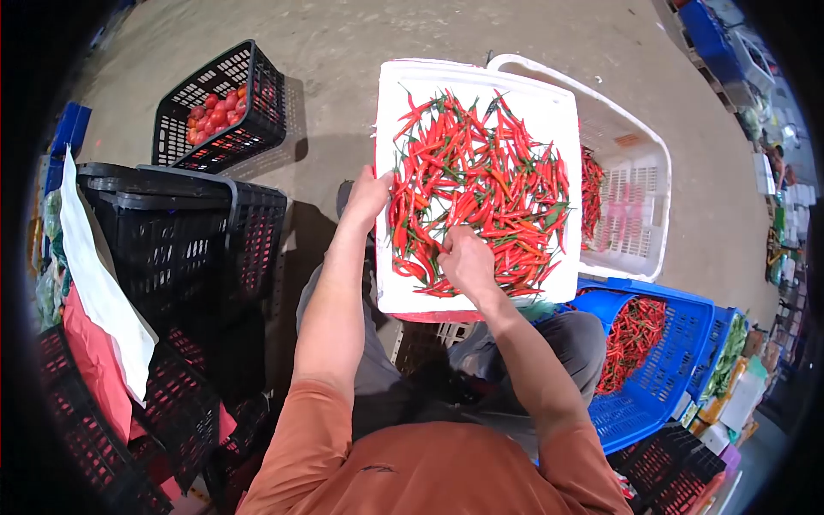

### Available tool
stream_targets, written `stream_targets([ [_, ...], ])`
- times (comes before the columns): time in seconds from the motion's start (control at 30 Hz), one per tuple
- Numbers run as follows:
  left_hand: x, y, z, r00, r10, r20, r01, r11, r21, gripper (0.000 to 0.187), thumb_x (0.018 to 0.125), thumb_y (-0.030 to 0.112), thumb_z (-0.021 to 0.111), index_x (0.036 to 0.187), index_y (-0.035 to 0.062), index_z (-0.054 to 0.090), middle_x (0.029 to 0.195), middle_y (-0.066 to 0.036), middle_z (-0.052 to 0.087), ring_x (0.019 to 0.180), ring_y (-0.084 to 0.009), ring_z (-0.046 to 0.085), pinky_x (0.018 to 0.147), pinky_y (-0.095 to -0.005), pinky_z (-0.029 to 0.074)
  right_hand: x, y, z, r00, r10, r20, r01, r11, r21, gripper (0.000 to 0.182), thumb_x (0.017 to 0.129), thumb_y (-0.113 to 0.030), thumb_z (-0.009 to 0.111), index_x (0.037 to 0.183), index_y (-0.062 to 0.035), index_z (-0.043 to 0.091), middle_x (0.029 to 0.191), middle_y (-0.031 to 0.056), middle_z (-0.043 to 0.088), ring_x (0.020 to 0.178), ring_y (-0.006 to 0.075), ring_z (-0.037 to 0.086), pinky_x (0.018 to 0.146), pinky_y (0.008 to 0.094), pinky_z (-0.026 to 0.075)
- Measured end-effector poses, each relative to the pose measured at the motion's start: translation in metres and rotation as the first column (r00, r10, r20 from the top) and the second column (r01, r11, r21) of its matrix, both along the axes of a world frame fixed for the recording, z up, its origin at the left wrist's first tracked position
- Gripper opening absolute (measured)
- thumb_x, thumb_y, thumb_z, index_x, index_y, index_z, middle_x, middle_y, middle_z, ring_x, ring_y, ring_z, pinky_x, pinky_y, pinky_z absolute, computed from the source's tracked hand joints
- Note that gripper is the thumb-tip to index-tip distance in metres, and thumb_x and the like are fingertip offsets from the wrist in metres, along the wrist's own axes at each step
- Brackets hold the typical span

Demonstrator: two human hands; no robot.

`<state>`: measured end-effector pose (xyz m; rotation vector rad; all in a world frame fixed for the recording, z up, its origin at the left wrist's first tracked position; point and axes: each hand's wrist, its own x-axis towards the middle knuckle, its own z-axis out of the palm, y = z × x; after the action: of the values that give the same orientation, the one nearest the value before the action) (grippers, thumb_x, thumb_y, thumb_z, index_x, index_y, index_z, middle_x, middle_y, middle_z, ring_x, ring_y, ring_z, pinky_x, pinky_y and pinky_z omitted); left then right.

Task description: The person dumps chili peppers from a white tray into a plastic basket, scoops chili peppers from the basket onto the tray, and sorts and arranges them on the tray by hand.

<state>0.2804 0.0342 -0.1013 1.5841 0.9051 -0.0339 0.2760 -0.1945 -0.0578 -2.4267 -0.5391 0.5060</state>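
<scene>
Holds a white tray (390, 297) by its left edge with the left hand (369, 196), clamped on the rim, with most of the fingers out of sight behind it. Has the right hand (469, 257) down among the red chillies (515, 225) in the tray, a little nearer than the middle, back of the hand up and fingers curled in. Touches chillies with the right fingers; cannot tell about a grip on any single one, for lack of a clear view of the fingertips. Has chillies all round that hand: close on its left, close on its right, and more thickly beyond it toward the far wall. Has others just to the right of the left hand, inside the rim, pointing every way, with green stems and small bare patches of white in between.

Has the tray partly over the left side of a white basket (659, 197), with more chillies in the basket just beside the tray. Has a blue basket (678, 360) nearer on the right, beside the right knee (573, 339), with a heap of chillies inside. On the floor (335, 69) at upper left, well apart from the tray, a black crate (268, 101) of red fruit (219, 116). At left, stacked black crates (172, 232) behind a white sheet (105, 279).
</scene>
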Motion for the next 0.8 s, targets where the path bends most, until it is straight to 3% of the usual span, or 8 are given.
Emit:
stream_targets([
  [0.13, 0.002, -0.001, 0.008, 1.0, 0.01, -0.021, -0.01, 1.0, -0.015, 0.044, 0.091, 0.024, 0.058, 0.124, -0.0057, 0.053, 0.124, -0.024, 0.06, 0.118, -0.0323, 0.058, 0.099, -0.039, 0.042, 0.006, -0.002, 0.007, 0.998, -0.003, -0.069, -0.003, 0.997, -0.075, 0.016, 0.075, -0.011, 0.067, 0.088, -0.0035, 0.062, 0.077, 0.0151, 0.066, 0.077, 0.0377, 0.066, 0.069, 0.0471, 0.051],
  [0.2, 0.003, -0.001, 0.012, 1.0, 0.011, -0.013, -0.011, 1.0, -0.017, 0.044, 0.092, 0.023, 0.058, 0.124, -0.006, 0.053, 0.124, -0.024, 0.061, 0.116, -0.0318, 0.059, 0.098, -0.0389, 0.043, 0.01, -0.006, 0.034, 0.989, -0.116, -0.091, 0.125, 0.988, 0.093, 0.021, 0.075, -0.011, 0.066, 0.095, -0.0048, 0.063, 0.08, 0.016, 0.067, 0.078, 0.0369, 0.066, 0.069, 0.0465, 0.051],
  [0.23, 0.003, 0.0, 0.01, 1.0, 0.011, -0.01, -0.011, 1.0, -0.018, 0.043, 0.092, 0.023, 0.059, 0.123, -0.0061, 0.053, 0.123, -0.024, 0.061, 0.116, -0.0319, 0.059, 0.097, -0.0391, 0.043, 0.013, -0.009, 0.048, 0.99, -0.134, -0.035, 0.137, 0.982, 0.127, 0.026, 0.077, -0.006, 0.066, 0.103, -0.0042, 0.063, 0.075, 0.0093, 0.065, 0.067, 0.0246, 0.065, 0.061, 0.0374, 0.05],
  [0.3, 0.002, -0.002, 0.01, 1.0, 0.002, -0.008, -0.002, 1.0, -0.023, 0.043, 0.092, 0.022, 0.059, 0.123, -0.0062, 0.052, 0.123, -0.024, 0.061, 0.115, -0.032, 0.059, 0.097, -0.0393, 0.044, 0.019, -0.022, 0.053, 0.938, -0.204, -0.28, 0.295, 0.895, 0.336, 0.026, 0.08, -0.006, 0.064, 0.105, -0.0028, 0.062, 0.077, 0.0094, 0.065, 0.067, 0.0205, 0.063, 0.06, 0.0344, 0.048],
  [0.33, 0.003, -0.002, 0.011, 1.0, 0.004, -0.011, -0.004, 1.0, -0.018, 0.044, 0.091, 0.023, 0.059, 0.123, -0.0064, 0.052, 0.123, -0.024, 0.061, 0.115, -0.0322, 0.059, 0.096, -0.0395, 0.044, 0.02, -0.034, 0.06, 0.867, -0.181, -0.464, 0.409, 0.791, 0.455, 0.021, 0.084, 0.0, 0.06, 0.105, -0.0011, 0.063, 0.077, 0.0036, 0.063, 0.065, 0.0086, 0.056, 0.057, 0.0259, 0.043],
  [0.5, 0.004, 0.0, 0.005, 1.0, 0.002, -0.014, -0.002, 1.0, 0.004, 0.044, 0.092, 0.022, 0.059, 0.124, -0.0069, 0.051, 0.122, -0.024, 0.061, 0.113, -0.0319, 0.06, 0.095, -0.0392, 0.045, 0.013, -0.085, 0.121, 0.791, -0.234, -0.566, 0.563, 0.64, 0.522, 0.019, 0.09, -0.001, 0.056, 0.108, 0.0022, 0.059, 0.08, 0.0015, 0.059, 0.063, 0.006, 0.05, 0.053, 0.0203, 0.037],
  [0.63, 0.004, -0.003, 0.017, 1.0, 0.027, 0.015, -0.025, 0.994, -0.105, 0.046, 0.092, 0.022, 0.059, 0.126, -0.0074, 0.049, 0.12, -0.023, 0.061, 0.109, -0.0294, 0.061, 0.094, -0.0386, 0.046, -0.034, -0.169, 0.164, 0.784, -0.371, -0.498, 0.577, 0.733, 0.362, 0.02, 0.093, -0.005, 0.056, 0.112, -0.0008, 0.057, 0.076, 0.0028, 0.06, 0.062, 0.008, 0.052, 0.052, 0.0211, 0.038],
  [0.8, 0.005, 0.001, -0.001, 0.997, 0.032, 0.072, -0.024, 0.993, -0.114, 0.046, 0.092, 0.02, 0.059, 0.127, -0.0077, 0.048, 0.121, -0.021, 0.061, 0.109, -0.0283, 0.061, 0.094, -0.0376, 0.046, -0.131, -0.316, 0.203, 0.659, -0.413, -0.629, 0.506, 0.862, -0.036, 0.012, 0.079, 0.003, 0.061, 0.09, -0.0012, 0.062, 0.073, 0.0068, 0.065, 0.062, 0.0117, 0.06, 0.056, 0.0242, 0.047],
])
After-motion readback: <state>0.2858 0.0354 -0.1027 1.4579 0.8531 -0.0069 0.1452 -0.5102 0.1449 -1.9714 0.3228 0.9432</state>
